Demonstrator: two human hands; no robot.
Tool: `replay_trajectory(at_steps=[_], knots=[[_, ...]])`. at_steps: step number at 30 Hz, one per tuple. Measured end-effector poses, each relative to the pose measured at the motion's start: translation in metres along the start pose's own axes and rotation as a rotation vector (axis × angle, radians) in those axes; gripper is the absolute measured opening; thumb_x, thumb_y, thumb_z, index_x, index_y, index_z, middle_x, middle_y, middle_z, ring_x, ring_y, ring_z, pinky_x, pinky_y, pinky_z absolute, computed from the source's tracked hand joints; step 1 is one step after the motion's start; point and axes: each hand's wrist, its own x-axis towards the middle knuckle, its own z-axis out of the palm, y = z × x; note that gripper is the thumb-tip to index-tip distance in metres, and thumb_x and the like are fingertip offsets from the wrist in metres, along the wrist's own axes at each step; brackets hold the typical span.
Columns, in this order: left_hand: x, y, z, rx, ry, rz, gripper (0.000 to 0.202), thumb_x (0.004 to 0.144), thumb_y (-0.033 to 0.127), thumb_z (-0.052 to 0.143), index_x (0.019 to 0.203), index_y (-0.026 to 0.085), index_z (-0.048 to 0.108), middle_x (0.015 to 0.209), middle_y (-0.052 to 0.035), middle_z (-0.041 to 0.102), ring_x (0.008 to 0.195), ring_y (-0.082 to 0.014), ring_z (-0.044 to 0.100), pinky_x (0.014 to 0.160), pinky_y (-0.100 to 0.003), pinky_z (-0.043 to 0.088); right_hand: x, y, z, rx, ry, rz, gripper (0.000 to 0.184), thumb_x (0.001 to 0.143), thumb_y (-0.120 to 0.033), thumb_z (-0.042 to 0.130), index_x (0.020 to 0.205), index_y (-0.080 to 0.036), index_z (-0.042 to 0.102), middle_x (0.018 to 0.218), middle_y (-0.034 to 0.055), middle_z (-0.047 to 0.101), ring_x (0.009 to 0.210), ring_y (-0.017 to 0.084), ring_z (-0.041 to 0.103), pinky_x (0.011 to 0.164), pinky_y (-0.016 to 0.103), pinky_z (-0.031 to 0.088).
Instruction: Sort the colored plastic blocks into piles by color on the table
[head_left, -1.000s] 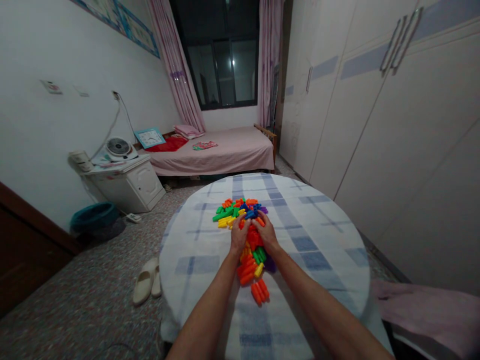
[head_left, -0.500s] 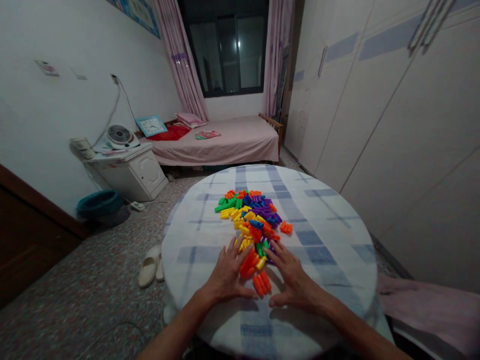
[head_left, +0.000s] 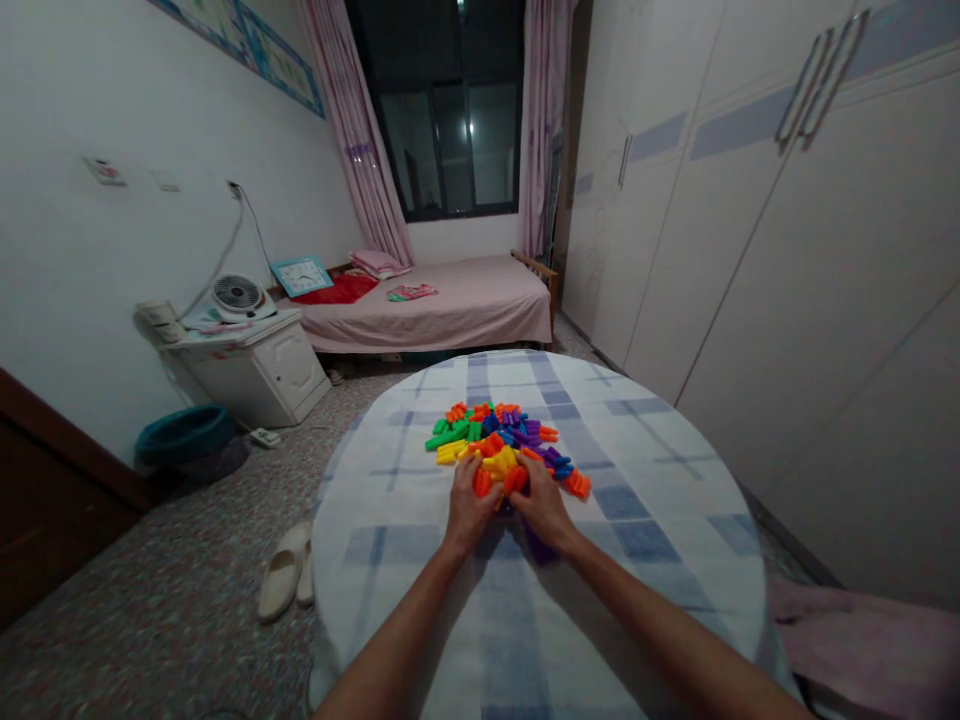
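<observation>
A heap of colourful plastic building pieces lies on a round table [head_left: 630, 620] covered with a white and blue checked cloth. My left hand [head_left: 468, 512] curls around the heap's near left side, against orange pieces [head_left: 484, 480]. From the near right, my right hand [head_left: 545, 508] closes in on the same cluster. Between the two hands sit yellow pieces [head_left: 499, 461] and orange ones. Farther back are green pieces [head_left: 448, 436], with blue and purple pieces [head_left: 517, 432] beside them. An orange piece [head_left: 577, 484] lies right of my right hand. Some pieces are hidden under my fingers.
Beyond the table stands a bed [head_left: 450, 318] with a pink sheet. To the left are a white cabinet [head_left: 262, 365] bearing a fan [head_left: 238, 293], a bin [head_left: 187, 435] and slippers [head_left: 283, 575]. Wardrobe doors [head_left: 787, 300] line the right side.
Both hands have moved forward and closer together, pushing the near pieces into the heap. Their spread fingers have curled around the pieces. The view has shifted slightly.
</observation>
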Motion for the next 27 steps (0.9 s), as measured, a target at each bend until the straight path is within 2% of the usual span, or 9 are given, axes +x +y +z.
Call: replay_trajectory(at_steps=[3,6,10,12,14,17,22,27], knots=[[0.03,0.007,0.004,-0.008,0.075,-0.034,0.047,0.074,0.037,0.063,0.115,0.015,0.057,0.117,-0.0135,0.058,0.115,-0.0273,0.053,0.104,-0.045,0.038,0.036,-0.009,-0.001,0.032,0.03,0.071,0.056,0.07,-0.026,0.058,0.126,-0.02,0.055,0.118,0.009,0.059,0.115,0.027,0.052,0.102,0.045,0.039],[0.059,0.003,-0.004,0.054,0.107,0.028,0.044,0.08,0.04,0.056,0.116,0.014,0.057,0.12,-0.0144,0.057,0.118,-0.0267,0.05,0.106,-0.043,0.036,0.066,-0.007,-0.013,0.059,0.029,0.026,0.056,0.071,-0.033,0.06,0.125,-0.02,0.055,0.119,0.0092,0.059,0.109,0.026,0.055,0.097,0.044,0.043],[0.085,-0.025,-0.029,0.198,0.15,0.02,0.04,0.087,0.042,0.045,0.117,0.017,0.057,0.126,-0.0138,0.055,0.126,-0.0263,0.044,0.109,-0.044,0.031,0.089,0.027,-0.036,-0.052,0.084,-0.009,0.053,0.078,-0.04,0.052,0.127,-0.017,0.053,0.127,0.0126,0.055,0.116,0.025,0.052,0.1,0.043,0.04],[0.092,-0.045,-0.04,0.272,0.125,-0.042,0.035,0.087,0.038,0.046,0.114,0.02,0.058,0.128,-0.0131,0.055,0.129,-0.0272,0.041,0.111,-0.046,0.027,0.093,0.051,-0.043,-0.168,0.11,0.092,0.054,0.08,-0.045,0.05,0.126,-0.016,0.054,0.13,0.0143,0.054,0.122,0.028,0.048,0.104,0.046,0.036],[0.097,-0.063,-0.044,0.33,0.033,-0.084,0.031,0.085,0.033,0.049,0.111,0.021,0.061,0.13,-0.0133,0.055,0.13,-0.0284,0.041,0.111,-0.048,0.024,0.096,0.072,-0.044,-0.259,0.088,0.245,0.057,0.08,-0.051,0.049,0.125,-0.015,0.055,0.13,0.0169,0.055,0.123,0.031,0.048,0.104,0.05,0.033],[0.101,-0.076,-0.034,0.305,-0.051,-0.133,0.03,0.084,0.033,0.049,0.109,0.022,0.061,0.129,-0.0125,0.057,0.127,-0.0271,0.045,0.11,-0.046,0.025,0.099,0.084,-0.032,-0.272,0.024,0.364,0.06,0.082,-0.056,0.044,0.125,-0.015,0.056,0.127,0.0185,0.057,0.12,0.034,0.051,0.101,0.054,0.035],[0.106,-0.064,-0.002,-0.012,-0.004,-0.207,0.041,0.082,0.045,0.051,0.112,0.019,0.061,0.119,-0.0115,0.063,0.117,-0.0238,0.054,0.105,-0.039,0.035,0.105,0.074,-0.006,-0.041,0.002,0.243,0.051,0.081,-0.057,0.046,0.114,-0.022,0.063,0.114,0.0097,0.066,0.112,0.028,0.057,0.099,0.046,0.039],[0.104,-0.031,0.012,-0.143,-0.033,-0.088,0.035,0.08,0.041,0.056,0.104,0.018,0.067,0.11,-0.0104,0.063,0.11,-0.024,0.055,0.103,-0.042,0.038,0.108,0.062,-0.003,0.247,0.014,0.234,0.057,0.074,-0.061,0.053,0.109,-0.018,0.065,0.114,0.0096,0.065,0.112,0.028,0.056,0.099,0.046,0.041]])
